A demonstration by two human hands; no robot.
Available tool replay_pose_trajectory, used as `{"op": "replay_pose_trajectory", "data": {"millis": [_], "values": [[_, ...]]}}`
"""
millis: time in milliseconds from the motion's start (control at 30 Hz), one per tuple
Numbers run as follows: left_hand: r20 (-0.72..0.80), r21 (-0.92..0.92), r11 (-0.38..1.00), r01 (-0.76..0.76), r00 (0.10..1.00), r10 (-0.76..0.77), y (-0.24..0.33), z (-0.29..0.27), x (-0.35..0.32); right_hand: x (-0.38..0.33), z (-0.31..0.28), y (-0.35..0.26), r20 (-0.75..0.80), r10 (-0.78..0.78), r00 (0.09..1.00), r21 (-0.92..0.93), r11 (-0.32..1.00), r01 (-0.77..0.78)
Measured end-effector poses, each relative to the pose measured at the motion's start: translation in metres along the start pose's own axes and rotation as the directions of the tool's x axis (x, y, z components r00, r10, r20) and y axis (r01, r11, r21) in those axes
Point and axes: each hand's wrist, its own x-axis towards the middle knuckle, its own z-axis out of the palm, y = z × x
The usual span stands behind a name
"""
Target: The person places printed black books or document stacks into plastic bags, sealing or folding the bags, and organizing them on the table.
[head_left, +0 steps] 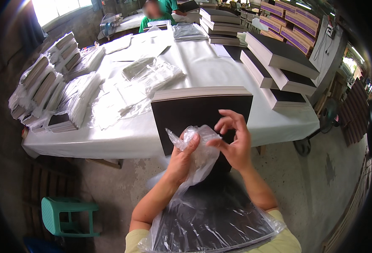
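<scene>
My left hand [182,158] is closed round the gathered end of a clear plastic bag [199,162], thumb on top. The bag runs down over a thick black book [207,215], which lies wrapped in it against my body. My right hand [235,141] is beside the bunched plastic, fingers bent and spread; its thumb reaches the plastic's edge, and I cannot tell whether it presses on it. Behind both hands another thick black book [200,107] stands upright at the table's front edge, its pale page edges facing up. My hands and the plastic cover part of it.
On the white-covered table [219,71], plastic-wrapped books [59,84] are piled at left and loose clear bags [152,76] lie mid-table. Black books [278,59] are stacked at right. A person [154,12] in green sits across. A green stool [68,213] stands on the floor at left.
</scene>
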Motion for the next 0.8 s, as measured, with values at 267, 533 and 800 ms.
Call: {"op": "replay_pose_trajectory", "data": {"millis": [267, 533, 800], "values": [[-0.054, -0.040, 0.999, 0.006, 0.999, -0.008, 0.003, 0.006, -0.006, -0.010, -0.008, 0.017, 0.169, 0.286, 0.943, 0.111, 0.945, -0.306], [-0.243, -0.036, 0.996, -0.079, 0.968, 0.068, -0.001, 0.009, -0.005, -0.011, -0.003, 0.017, 0.195, 0.296, 0.935, 0.347, 0.871, -0.348], [-0.004, 0.745, 0.569, -0.349, 0.850, 0.527, 0.025, -0.051, -0.019, -0.005, -0.034, 0.042, -0.077, 0.406, 0.911, 0.552, 0.778, -0.300]]}}
